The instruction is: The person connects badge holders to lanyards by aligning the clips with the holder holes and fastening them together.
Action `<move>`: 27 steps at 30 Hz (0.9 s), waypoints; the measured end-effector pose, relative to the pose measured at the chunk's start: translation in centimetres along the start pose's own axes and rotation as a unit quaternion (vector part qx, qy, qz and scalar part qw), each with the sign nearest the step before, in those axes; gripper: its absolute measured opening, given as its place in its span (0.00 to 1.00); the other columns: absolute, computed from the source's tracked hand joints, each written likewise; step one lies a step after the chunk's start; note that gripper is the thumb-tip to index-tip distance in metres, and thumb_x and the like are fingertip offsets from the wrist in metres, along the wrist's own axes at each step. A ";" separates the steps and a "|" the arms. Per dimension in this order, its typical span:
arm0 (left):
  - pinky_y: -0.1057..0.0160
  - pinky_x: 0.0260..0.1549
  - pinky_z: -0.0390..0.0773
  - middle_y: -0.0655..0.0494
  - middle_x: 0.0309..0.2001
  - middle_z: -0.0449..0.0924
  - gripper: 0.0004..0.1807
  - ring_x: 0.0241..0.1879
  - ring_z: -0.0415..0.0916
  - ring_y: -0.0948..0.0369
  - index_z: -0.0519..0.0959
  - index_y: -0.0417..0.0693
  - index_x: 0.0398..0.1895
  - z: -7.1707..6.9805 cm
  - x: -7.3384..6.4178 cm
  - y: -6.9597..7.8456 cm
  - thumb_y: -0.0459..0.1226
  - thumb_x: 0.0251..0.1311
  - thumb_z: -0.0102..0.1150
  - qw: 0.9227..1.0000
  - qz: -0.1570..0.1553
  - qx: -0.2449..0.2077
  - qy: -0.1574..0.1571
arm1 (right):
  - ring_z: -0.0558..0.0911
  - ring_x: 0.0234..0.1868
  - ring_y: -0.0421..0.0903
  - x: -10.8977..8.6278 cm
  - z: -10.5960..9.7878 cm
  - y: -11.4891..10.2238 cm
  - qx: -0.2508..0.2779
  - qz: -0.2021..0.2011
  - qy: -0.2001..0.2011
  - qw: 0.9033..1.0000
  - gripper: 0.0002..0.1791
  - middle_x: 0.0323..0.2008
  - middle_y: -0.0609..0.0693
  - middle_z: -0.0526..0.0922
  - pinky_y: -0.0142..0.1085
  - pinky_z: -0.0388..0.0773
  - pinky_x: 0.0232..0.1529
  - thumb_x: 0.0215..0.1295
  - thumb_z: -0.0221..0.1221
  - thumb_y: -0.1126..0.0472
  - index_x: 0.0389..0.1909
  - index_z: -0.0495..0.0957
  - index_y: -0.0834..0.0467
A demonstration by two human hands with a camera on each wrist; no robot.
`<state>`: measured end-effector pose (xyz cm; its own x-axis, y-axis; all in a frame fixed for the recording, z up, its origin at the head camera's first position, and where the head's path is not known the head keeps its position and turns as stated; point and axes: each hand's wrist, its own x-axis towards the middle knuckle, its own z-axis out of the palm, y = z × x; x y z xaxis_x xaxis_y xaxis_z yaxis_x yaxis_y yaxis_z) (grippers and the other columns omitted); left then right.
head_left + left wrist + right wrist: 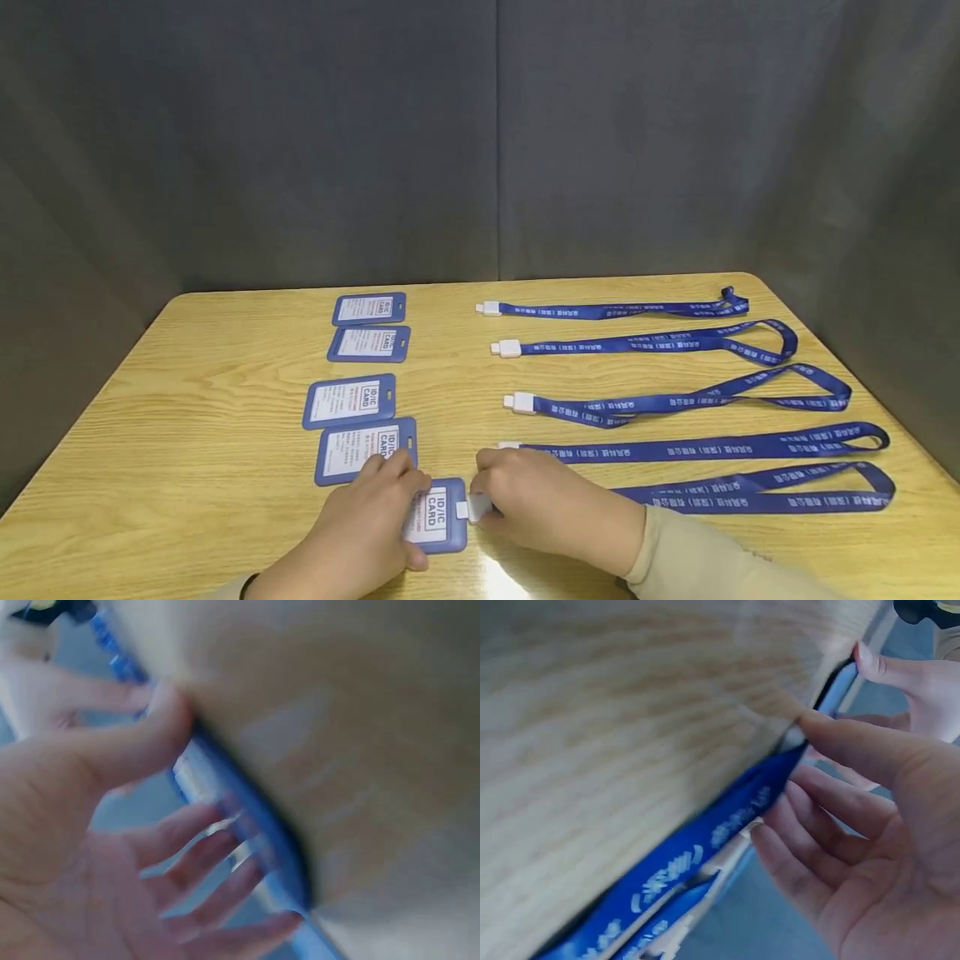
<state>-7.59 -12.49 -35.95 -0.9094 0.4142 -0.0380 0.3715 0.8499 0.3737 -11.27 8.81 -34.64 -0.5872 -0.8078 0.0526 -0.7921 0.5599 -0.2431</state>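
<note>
Badge holder [448, 533]: pinched between fingers and thumb of left hand [367, 518].
White clip [474, 507]: pinched by fingers of right hand [532, 504], apparently touching badge holder.
Wrists [611, 533]: angled inward.

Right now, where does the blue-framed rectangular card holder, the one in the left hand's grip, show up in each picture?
Head: the blue-framed rectangular card holder is near the bottom, just left of centre, partly covered by the hand.
Left wrist: around the middle, blurred, slanting down to the right.
Right wrist: upper right, showing only as a short blue strip.
Shared landmark: the left hand, visible in all three.
</note>
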 end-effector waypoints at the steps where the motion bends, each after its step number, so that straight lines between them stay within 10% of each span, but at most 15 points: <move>1: 0.60 0.28 0.74 0.60 0.42 0.71 0.39 0.40 0.67 0.58 0.82 0.41 0.48 -0.1 0.1 0.0 0.47 0.27 0.84 1.000 -0.001 0.002 -0.008 | 0.67 0.23 0.33 0.0 0.0 -0.1 -0.004 0.001 0.000 1.000 0.05 0.24 0.40 0.71 0.23 0.69 0.25 0.51 0.72 0.64 0.30 0.86 0.56; 13: 0.50 0.37 0.79 0.58 0.45 0.76 0.44 0.41 0.72 0.57 0.82 0.43 0.50 -1.5 0.5 -0.3 0.53 0.23 0.83 0.999 -0.006 -0.002 -0.035 | 0.71 0.24 0.31 0.2 -0.3 -0.1 0.011 0.032 -0.019 0.999 0.04 0.24 0.38 0.76 0.25 0.73 0.27 0.53 0.72 0.61 0.30 0.87 0.53; 27: 0.38 0.52 0.74 0.49 0.59 0.78 0.23 0.60 0.74 0.46 0.80 0.50 0.57 -5.3 1.6 -3.0 0.48 0.62 0.66 0.997 -0.075 0.016 0.030 | 0.82 0.35 0.41 -0.5 -4.1 2.0 0.024 0.123 0.030 0.992 0.14 0.36 0.45 0.85 0.37 0.81 0.37 0.62 0.69 0.57 0.46 0.85 0.58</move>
<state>-11.11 -16.10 -32.22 -0.9644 0.2621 -0.0360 0.2351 0.9115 0.3376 -13.26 11.11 -31.14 -0.7723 -0.6337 0.0435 -0.6148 0.7286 -0.3019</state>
